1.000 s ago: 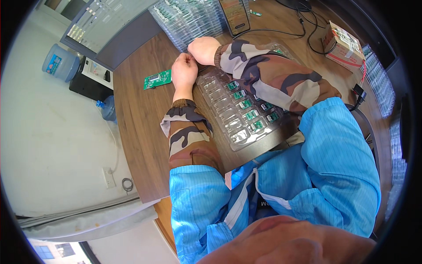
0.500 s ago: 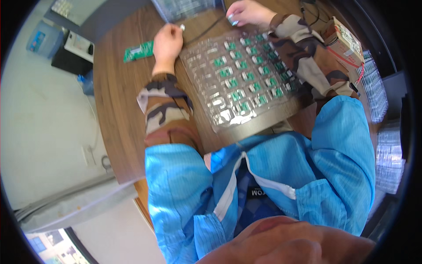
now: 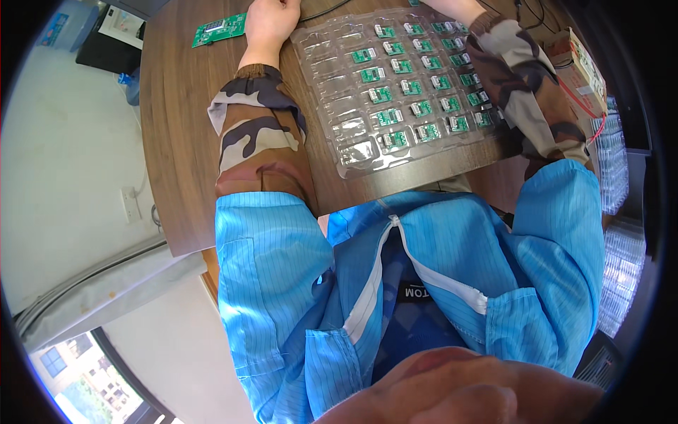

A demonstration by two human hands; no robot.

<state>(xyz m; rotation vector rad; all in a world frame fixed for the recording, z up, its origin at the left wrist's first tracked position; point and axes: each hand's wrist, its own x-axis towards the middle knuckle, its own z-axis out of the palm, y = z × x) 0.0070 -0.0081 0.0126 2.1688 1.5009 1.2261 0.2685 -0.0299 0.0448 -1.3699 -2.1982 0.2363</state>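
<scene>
At the top edge my left hand [image 3: 274, 25] is closed, its fingertips partly cut off. Half a second ago a small white plug showed in its pinch. Just left of this hand lies a larger green circuit board [image 3: 217, 30] with a small display. My right hand [image 3: 458, 7] is mostly out of the picture at the top. By its fingers a bit of a small green circuit board [image 3: 414, 2] shows, the piece it pinched a moment earlier. Between my forearms a clear plastic tray [image 3: 333, 92] holds several small green boards in its pockets; the left column's pockets hold none.
A dark cable [image 3: 326, 10] runs from near my left hand to the top edge. On the right stand a cardboard box [image 3: 575, 74] with a red wire and stacks of clear trays [image 3: 621, 275]. The wooden table's [image 3: 180, 141] edge curves on the left.
The whole view has shifted, so table, tray and hands sit higher. Both hands are now partly cut off, and the clear container at the top has left the picture.
</scene>
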